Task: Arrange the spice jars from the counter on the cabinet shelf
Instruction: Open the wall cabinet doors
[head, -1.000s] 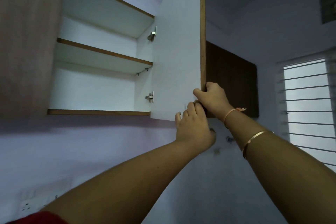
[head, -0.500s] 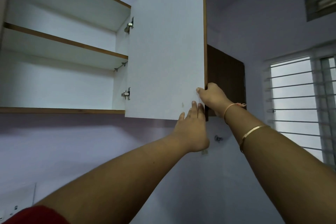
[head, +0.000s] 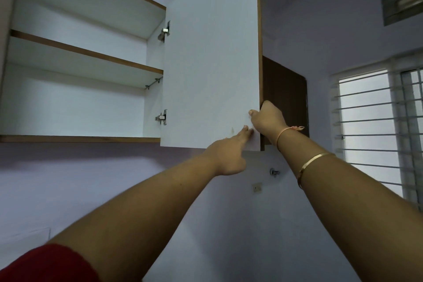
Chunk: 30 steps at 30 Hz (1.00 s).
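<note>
1. The cabinet shelf (head: 87,52) crosses the open cabinet at the left, well apart from both my hands.
2. The cabinet door (head: 210,52) stands open, its white inner face toward me.
3. My left hand (head: 229,155) reaches up with straight fingers, the tips touching the door's inner face near its lower right corner.
4. My right hand (head: 267,121) grips the door's free edge just above, with the thumb on the white face and the fingers curled round the edge.

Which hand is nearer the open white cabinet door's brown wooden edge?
Right. The right hand grips the brown wooden edge; the left hand touches the white cabinet door just beside that edge.
</note>
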Tool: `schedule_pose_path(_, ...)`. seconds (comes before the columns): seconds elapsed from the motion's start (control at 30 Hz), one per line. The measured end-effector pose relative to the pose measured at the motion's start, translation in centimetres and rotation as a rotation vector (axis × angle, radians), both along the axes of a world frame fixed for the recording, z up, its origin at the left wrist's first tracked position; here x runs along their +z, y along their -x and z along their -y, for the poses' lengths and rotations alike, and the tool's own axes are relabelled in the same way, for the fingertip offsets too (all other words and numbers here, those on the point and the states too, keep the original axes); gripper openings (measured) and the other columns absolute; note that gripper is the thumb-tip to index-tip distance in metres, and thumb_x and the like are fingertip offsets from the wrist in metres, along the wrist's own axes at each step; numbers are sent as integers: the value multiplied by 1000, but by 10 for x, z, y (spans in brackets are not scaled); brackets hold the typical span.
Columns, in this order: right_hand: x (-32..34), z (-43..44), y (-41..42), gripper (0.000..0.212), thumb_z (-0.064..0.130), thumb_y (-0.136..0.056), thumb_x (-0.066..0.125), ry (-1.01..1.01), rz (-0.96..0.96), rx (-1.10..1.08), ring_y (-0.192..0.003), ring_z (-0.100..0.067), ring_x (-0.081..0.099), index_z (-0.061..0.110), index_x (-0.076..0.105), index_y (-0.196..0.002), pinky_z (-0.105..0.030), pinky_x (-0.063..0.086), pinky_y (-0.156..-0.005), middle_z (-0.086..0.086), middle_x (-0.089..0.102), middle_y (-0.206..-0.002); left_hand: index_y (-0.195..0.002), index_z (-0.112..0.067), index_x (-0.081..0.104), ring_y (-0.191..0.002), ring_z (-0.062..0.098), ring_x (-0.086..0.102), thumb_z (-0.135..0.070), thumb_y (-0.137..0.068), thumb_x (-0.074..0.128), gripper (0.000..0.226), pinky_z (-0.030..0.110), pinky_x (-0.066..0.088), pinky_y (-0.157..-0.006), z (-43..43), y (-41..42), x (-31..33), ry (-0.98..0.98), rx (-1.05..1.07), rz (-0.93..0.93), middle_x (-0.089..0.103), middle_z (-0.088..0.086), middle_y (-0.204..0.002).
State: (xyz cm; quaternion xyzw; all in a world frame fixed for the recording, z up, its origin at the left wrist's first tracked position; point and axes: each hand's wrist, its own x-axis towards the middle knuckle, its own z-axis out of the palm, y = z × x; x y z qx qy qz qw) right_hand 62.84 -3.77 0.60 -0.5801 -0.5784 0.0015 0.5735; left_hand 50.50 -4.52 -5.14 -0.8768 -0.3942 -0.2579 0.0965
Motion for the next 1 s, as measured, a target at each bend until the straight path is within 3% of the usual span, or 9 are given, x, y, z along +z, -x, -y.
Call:
schedule_pose_path(0.13,3,14,14,40,13,-96,51,-13,8,-14,-120,-32,54,3,40,-134,-37,46,-95,-16,54,-131,-151,-25,-4,-141,29,26,-7,-85,44,83,36,30,-113,12,22,-2,12,0,-4,10,1,-159)
schedule_pose_path(0.23,1,26,28,68,12,-96,51,-29,18,-78,-126,-35,49,7,11,-152,-39,44,-100,-19,43,-143,-150,-20,-6,-146,22,10,-6,-85,45,84,37,11,-120,21,39,-3,-26,12,-44,0,2,-160)
schedule_pose_path(0.3,-1,34,41,75,17,-96,52,-73,52,-120,-135,-37,38,9,3,-153,-43,38,-106,-20,27,-152,-150,-16,-6,-147,19,4,-9,-86,45,82,37,5,-120,26,54,-1,-75,37,-52,-3,4,-160)
schedule_pose_path(0.43,-2,53,76,73,29,-96,49,-171,215,-254,-146,-36,10,7,7,-152,-46,17,-119,-21,10,-158,-151,-16,-6,-147,22,-2,-19,-90,45,80,37,1,-119,39,89,7,-159,113,-34,-5,7,-159)
schedule_pose_path(0.53,-1,66,111,70,32,-98,43,-183,306,-267,-148,-36,0,6,7,-152,-44,8,-119,-22,3,-159,-151,-15,-4,-146,24,-1,-25,-89,48,81,40,1,-119,50,123,14,-210,173,-29,-2,9,-159)
schedule_pose_path(1.0,-7,94,282,65,34,-98,42,-158,393,19,-147,-35,7,2,18,-149,-47,15,-119,-24,13,-156,-150,-14,5,-146,28,1,-36,-88,50,80,43,1,-117,101,313,25,-385,500,-22,9,11,-158)
